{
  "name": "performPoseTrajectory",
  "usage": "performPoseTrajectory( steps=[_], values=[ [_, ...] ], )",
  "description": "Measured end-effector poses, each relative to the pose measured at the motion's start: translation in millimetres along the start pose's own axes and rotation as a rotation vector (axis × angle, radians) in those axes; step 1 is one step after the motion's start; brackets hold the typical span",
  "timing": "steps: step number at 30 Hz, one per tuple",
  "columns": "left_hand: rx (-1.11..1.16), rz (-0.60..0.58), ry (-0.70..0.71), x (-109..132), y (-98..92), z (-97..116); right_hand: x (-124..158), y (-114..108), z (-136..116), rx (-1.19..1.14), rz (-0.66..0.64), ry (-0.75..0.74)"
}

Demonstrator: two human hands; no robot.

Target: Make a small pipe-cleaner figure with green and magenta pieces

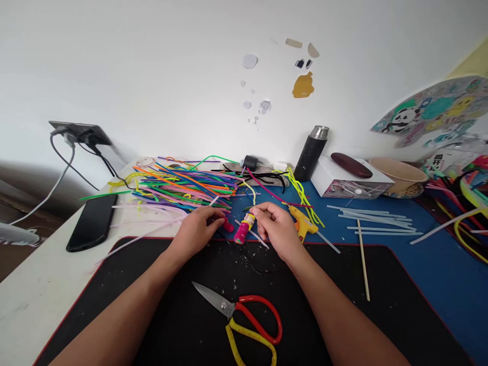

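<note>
My right hand [276,226] pinches the top of a small yellow and magenta pipe-cleaner piece [241,234] just above the black mat's back edge. My left hand [198,226] is at the near edge of the colourful pipe-cleaner pile [183,185], its thumb and index finger close together beside a dark pink bit [227,224]. Whatever lies between those fingers is too small to make out. A yellow glue gun [303,223] rests just right of my right hand. Scissors [224,306] with red and yellow handles lie partly spread on the mat, nearer than both hands.
A black phone [91,222] lies at the left. Behind stand a leaning black flask [310,155], a tissue box [348,178] and a bowl [398,173]. Glue sticks [377,221] and a wooden stick [363,262] lie at the right, with more pipe cleaners [461,203] beyond.
</note>
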State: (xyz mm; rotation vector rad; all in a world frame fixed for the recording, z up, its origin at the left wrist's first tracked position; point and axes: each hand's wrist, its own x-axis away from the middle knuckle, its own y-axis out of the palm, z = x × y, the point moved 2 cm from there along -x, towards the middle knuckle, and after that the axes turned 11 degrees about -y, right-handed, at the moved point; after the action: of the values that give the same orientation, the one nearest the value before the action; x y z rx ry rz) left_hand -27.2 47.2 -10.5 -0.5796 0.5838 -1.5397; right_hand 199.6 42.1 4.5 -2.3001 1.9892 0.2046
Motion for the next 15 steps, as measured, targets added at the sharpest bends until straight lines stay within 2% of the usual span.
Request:
performPoseTrajectory(
  steps=[5, 10, 15],
  values=[
    [-0.227, -0.004, 0.061, -1.8, 1.3, -8.9, -4.9, -12.2, -1.9, 0.182, 0.0, -0.022],
    [-0.307, 0.049, 0.146, -0.3, 5.6, -10.3, -5.6, -19.1, -6.1, 0.508, -0.015, -0.087],
    [-0.268, 0.122, 0.136, 1.0, 3.3, -3.9, -2.7, -18.7, -15.1, 0.777, -0.174, -0.041]
  ],
)
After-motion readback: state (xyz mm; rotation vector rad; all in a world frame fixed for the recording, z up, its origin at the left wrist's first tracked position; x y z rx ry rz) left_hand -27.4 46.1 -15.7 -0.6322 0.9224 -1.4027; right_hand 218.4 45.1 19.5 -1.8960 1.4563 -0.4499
